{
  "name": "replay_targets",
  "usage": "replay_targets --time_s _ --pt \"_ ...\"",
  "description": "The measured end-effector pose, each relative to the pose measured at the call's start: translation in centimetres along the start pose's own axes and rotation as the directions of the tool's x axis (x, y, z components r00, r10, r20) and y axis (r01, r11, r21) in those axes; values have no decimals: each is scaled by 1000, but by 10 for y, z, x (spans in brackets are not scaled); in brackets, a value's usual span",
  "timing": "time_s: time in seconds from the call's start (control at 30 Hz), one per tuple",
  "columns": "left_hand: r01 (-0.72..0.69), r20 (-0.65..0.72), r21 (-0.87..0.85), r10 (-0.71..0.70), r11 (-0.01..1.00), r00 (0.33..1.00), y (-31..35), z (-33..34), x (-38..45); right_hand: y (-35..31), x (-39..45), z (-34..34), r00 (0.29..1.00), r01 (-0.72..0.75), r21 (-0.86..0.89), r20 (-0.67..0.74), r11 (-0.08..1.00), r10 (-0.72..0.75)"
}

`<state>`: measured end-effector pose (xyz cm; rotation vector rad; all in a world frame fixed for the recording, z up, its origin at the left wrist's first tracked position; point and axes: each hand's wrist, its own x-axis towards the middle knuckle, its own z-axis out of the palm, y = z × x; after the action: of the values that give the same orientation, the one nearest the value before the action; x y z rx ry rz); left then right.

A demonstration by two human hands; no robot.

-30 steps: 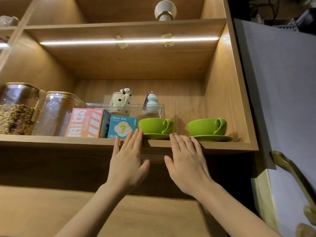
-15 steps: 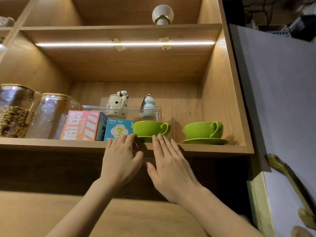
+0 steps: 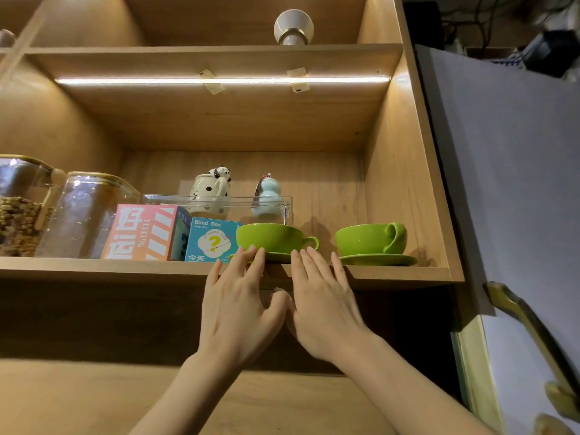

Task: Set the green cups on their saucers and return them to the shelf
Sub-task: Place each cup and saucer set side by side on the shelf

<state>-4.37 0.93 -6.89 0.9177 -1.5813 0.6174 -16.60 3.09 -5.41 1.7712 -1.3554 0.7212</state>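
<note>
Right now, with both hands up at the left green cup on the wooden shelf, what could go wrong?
1. The left green cup's saucer sits at the wooden shelf's front edge; a nudge from the left hand or right hand could tip it off.
2. The left green cup nearly touches the blue Blind Box carton; sliding it left may knock the carton.
3. Pushed back, it could strike the clear plastic tray.

Both open hands (image 3: 282,312) at the left green cup's saucer (image 3: 276,256) on the shelf (image 3: 94,267)
</note>
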Motion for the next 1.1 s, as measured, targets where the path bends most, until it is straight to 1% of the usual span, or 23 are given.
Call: replay_targets --time_s 0.2,0.37,0.47,0.5,0.57,0.63,0.7,0.73,0.77,0.8,0.87,0.93,1.03,1.1 --pt "-41 -26 36 42 999 999 -4 8 -5 1 2 3 999 -23 14 -42 1000 23" --pt "-55 -7 69 56 996 998 -5 6 -5 0 3 1 998 -25 40 -59 999 27" --pt "-49 -7 49 49 998 999 -5 3 -3 6 -2 -8 997 -35 49 -63 998 38" --pt "-32 -14 37 32 999 999 -2 2 -3 9 -6 -12 995 -48 41 -91 998 52" --pt "-15 -54 6 16 1000 998 8 -1 -2 16 -14 -15 969 -97 -43 -234 994 84" --pt "-26 -70 -112 19 993 997 26 0 0 24 -21 -22 945 -157 -121 -305 980 114" --pt "-28 -7 -263 27 964 1000 48 3 6 35 -26 -27 976 -143 -150 -186 978 114" --pt "-30 39 -286 43 958 998 57 6 11 40 -28 -28 988 -126 -152 -108 980 110" --pt "-45 92 -256 71 966 993 65 10 17 44 -30 -32 992 -116 -160 -59 980 108" --pt "-75 141 -206 105 976 984 70 14 22 47 -32 -34 995 -101 -174 -41 980 95" --pt "-125 229 -127 152 984 962 78 23 31 53 -36 -34 998 -61 -154 -36 986 57" --pt "-137 295 -85 156 987 943 81 31 38 58 -39 -33 999 -25 -103 -41 994 21" --pt "-102 363 -43 111 994 925 83 35 46 70 -43 -32 998 1 -37 -67 999 -4" --pt "-68 366 -53 83 996 927 84 33 48 78 -43 -31 997 8 1 -79 1000 -8"
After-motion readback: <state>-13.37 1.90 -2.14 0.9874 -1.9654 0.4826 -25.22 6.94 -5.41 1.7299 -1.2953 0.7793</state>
